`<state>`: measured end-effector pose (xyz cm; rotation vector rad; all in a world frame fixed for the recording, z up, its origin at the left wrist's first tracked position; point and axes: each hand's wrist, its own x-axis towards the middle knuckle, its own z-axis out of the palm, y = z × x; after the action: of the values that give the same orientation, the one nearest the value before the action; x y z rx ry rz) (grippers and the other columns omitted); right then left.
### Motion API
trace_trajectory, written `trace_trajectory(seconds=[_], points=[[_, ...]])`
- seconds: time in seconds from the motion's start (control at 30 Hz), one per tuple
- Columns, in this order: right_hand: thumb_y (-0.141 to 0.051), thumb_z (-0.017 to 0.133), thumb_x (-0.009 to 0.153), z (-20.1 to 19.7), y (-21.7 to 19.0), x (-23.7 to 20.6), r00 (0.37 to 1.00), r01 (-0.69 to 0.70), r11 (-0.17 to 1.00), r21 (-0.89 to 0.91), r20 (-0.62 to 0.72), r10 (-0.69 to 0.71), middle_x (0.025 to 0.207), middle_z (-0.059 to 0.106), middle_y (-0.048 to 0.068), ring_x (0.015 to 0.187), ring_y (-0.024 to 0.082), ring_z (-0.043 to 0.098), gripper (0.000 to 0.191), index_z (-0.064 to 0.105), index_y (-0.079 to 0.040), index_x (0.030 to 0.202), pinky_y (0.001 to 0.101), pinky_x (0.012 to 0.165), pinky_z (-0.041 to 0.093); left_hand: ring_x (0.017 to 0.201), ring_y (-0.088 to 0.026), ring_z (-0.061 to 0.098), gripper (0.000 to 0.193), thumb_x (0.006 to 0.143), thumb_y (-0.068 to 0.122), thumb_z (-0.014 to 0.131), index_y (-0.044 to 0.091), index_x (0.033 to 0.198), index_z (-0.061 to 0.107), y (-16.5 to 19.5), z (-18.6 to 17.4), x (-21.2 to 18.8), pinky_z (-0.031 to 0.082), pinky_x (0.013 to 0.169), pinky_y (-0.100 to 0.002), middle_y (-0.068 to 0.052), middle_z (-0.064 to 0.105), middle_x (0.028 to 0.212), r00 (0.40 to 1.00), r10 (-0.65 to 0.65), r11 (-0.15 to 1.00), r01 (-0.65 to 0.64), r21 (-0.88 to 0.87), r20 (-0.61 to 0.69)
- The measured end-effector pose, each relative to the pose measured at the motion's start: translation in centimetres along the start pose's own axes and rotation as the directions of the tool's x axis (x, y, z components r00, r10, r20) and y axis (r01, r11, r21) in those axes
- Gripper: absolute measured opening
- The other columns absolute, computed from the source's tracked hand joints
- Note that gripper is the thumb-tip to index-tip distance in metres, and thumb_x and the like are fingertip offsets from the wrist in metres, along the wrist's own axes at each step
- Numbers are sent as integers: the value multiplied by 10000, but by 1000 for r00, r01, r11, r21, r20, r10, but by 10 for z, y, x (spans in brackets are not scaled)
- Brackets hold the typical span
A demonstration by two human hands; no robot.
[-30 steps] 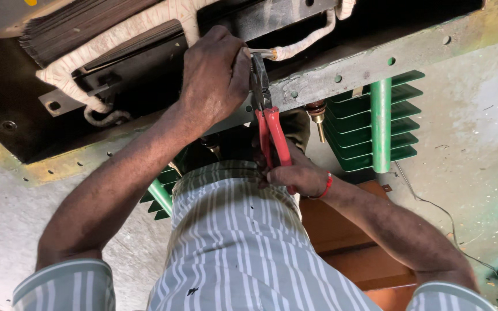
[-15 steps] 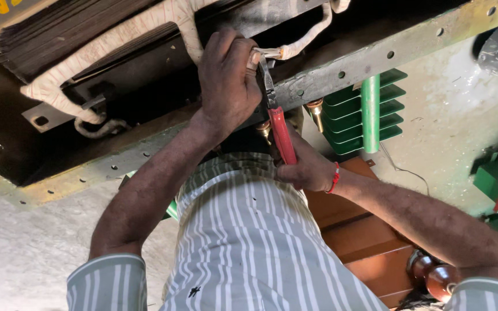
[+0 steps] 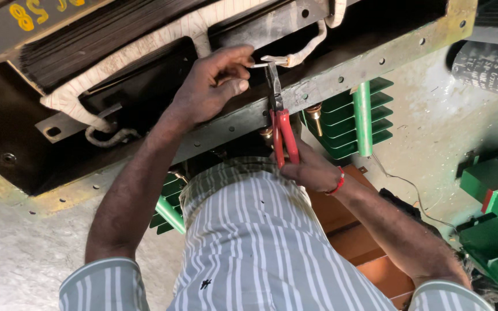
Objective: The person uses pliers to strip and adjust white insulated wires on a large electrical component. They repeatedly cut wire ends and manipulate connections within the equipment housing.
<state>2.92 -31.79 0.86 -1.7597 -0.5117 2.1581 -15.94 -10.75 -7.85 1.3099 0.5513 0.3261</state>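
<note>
My right hand (image 3: 309,170) grips the red-handled pliers (image 3: 280,124), jaws closed on a white strip (image 3: 272,59). My left hand (image 3: 211,86) pinches that strip beside the metal frame (image 3: 341,72).

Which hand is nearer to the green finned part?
Right. The right hand, holding red pliers, is just beside the green finned part; the left hand is farther away.

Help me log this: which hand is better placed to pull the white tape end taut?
Probably the right hand: its red-handled pliers have their tips at the white tape end. The left hand only pinches the tape beside them.
</note>
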Motion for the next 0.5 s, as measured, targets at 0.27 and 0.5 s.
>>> trace_trajectory(seconds=[0.27,0.5], points=[[-68,583,642,8,-16,-3,997,1,994,106,79,-9,1169,568,67,1004,152,585,956,334,-78,1564,291,847,506,1330,-279,653,639,1006,168,746,-11,1545,452,5,33,-10,543,1202,-441,-200,617,1431,997,-77,859,55,-508,-22],[-58,557,677,12,-25,-2,996,40,975,220,70,-57,1160,570,91,878,144,578,932,335,-62,1582,286,770,509,1304,-292,660,807,952,226,777,-9,1567,310,13,39,-3,559,1171,-462,-214,614,1400,987,-158,831,112,-544,-37]])
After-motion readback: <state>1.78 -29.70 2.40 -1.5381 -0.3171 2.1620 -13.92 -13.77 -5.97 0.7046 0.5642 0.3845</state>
